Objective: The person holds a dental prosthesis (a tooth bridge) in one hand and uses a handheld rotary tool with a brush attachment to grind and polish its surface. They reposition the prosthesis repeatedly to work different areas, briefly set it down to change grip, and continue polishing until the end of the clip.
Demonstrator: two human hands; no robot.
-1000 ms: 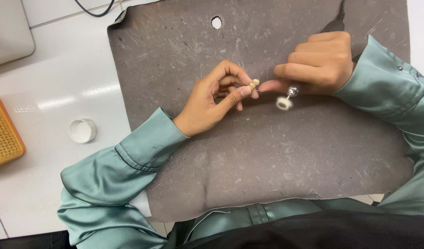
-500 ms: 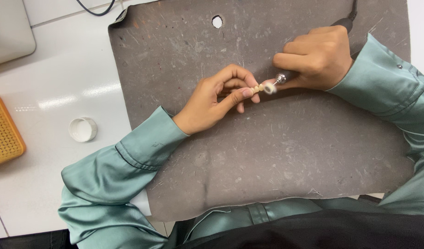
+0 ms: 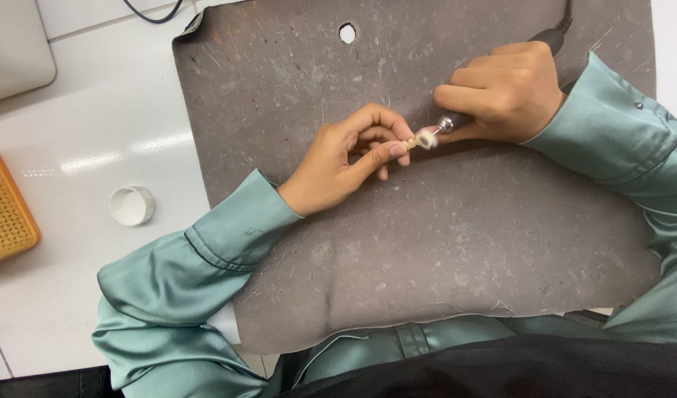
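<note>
Your left hand point(image 3: 338, 166) pinches a tiny, light, hard bead point(image 3: 410, 144) that could easily slip, while your right hand point(image 3: 504, 92) grips the little spinning tool point(image 3: 447, 124), so hold the bead tight by its sides.

Looks like a small craft or dental-type workshop bench. White tabletop point(image 3: 80, 147) covered by a scuffed, scratched grey work mat point(image 3: 427, 243) with a punched hole. Corded rotary handpiece point(image 3: 456, 120) with a small white polishing wheel, typical of fine grinding work. Orange perforated tray point(image 3: 3, 208) and a small white cap point(image 3: 131, 205) lying off to the side.
</note>
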